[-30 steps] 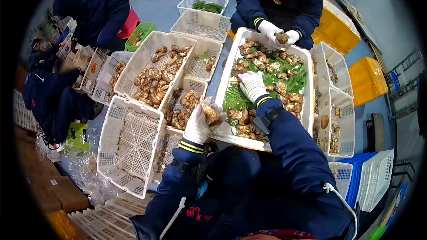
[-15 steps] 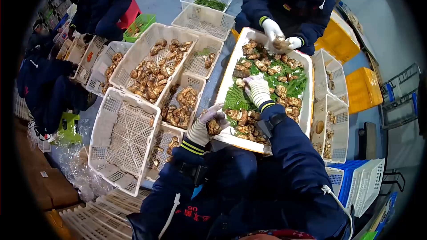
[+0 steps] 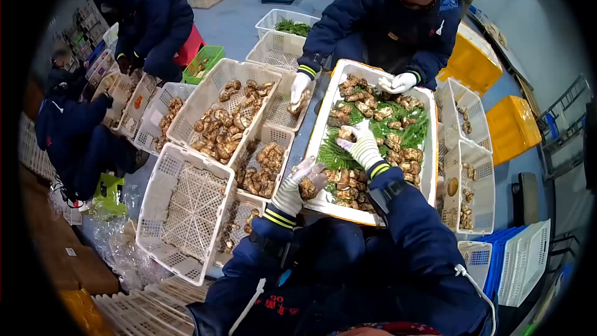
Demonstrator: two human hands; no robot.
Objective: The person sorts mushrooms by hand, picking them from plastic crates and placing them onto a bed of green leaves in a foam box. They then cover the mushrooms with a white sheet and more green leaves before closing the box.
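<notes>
My left hand (image 3: 297, 188), in a striped white glove, is closed around a brown matsutake mushroom (image 3: 307, 188) beside the near left corner of a white foam box (image 3: 316, 205). Over the left half of that box, my gloved right hand (image 3: 363, 147) has its fingertips closed on another matsutake mushroom (image 3: 346, 132). Green fern leaves (image 3: 336, 155) line the box beneath. Matsutake mushrooms lie in clusters on the ferns along the far end, the right side and the near end (image 3: 348, 188).
Left of the box stand plastic baskets with mushrooms (image 3: 222, 126) and one with a bare mesh bottom (image 3: 194, 205). A co-worker opposite has one gloved hand (image 3: 301, 87) over a small basket, the other (image 3: 398, 83) above the box. More baskets (image 3: 476, 208) line the right.
The co-worker's hands have parted, one moving from the box to the small basket. My hands keep nearly the same places and holds. The view has tilted up slightly.
</notes>
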